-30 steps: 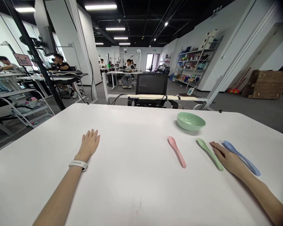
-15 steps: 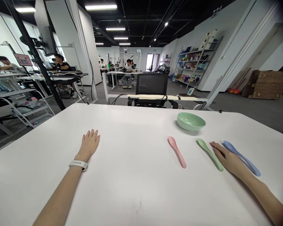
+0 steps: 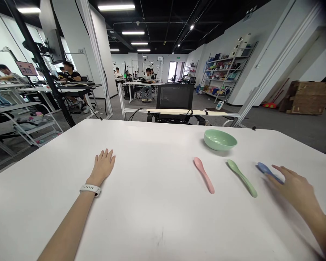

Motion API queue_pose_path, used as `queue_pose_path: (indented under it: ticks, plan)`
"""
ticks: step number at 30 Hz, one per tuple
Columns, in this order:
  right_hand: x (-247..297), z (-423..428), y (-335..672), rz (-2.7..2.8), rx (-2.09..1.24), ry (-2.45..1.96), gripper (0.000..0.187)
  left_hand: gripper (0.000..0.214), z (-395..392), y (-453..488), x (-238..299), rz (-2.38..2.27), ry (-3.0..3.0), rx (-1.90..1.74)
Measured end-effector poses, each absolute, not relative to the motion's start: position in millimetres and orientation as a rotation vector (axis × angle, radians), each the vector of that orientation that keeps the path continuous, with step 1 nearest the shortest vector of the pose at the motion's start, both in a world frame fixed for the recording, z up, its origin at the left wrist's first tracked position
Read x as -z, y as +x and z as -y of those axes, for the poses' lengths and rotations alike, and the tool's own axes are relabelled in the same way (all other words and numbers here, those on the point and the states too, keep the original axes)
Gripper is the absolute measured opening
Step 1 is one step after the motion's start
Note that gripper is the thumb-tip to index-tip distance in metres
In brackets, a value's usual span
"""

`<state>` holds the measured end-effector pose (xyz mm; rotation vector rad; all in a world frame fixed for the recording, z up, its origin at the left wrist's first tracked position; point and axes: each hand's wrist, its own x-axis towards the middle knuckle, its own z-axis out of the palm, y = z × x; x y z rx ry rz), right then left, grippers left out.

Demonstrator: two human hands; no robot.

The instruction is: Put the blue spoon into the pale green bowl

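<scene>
My left hand point(image 3: 104, 167) lies flat on the white table point(image 3: 152, 203), fingers stretched, with nothing in it. Over the handle of a blue spoon point(image 3: 264, 168) hovers my right hand point(image 3: 297, 186), its thumb and fingers apart. The hand hides most of that handle; whether it touches the spoon I cannot tell. Left of it lies a green spoon point(image 3: 241, 177), and farther left a pink spoon point(image 3: 204, 175). Behind the spoons stands a light green bowl point(image 3: 220, 140); no contents show in it.
Beyond the table's far edge are a black mesh chair point(image 3: 175, 97) and a metal frame bar point(image 3: 206, 113). Shelves point(image 3: 228, 69) stand at the back right, near cardboard boxes point(image 3: 309, 98). Other people sit at desks farther off.
My right hand has lifted off the table between the green and blue spoons and moved right, over the blue spoon's handle. The left hand, spoons and bowl have stayed in place.
</scene>
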<state>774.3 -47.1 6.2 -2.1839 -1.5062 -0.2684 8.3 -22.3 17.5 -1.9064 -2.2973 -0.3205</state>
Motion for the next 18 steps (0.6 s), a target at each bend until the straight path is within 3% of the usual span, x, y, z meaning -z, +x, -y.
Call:
queue_pose_path:
  ticks: [3, 11, 18]
  plan:
    - [-2, 49, 790, 1.461, 0.16, -2.294, 0.084, 0.07, 23, 9, -19, 2.31, -1.908, 0.313]
    - [-9, 51, 786, 1.334, 0.054, -2.224, 0.045, 0.07, 23, 9, -20, 2.316, -1.916, 0.307]
    - [-55, 30, 753, 1.319, 0.164, -2.015, 0.04, 0.068, 25, 11, -22, 2.325, -1.904, 0.288]
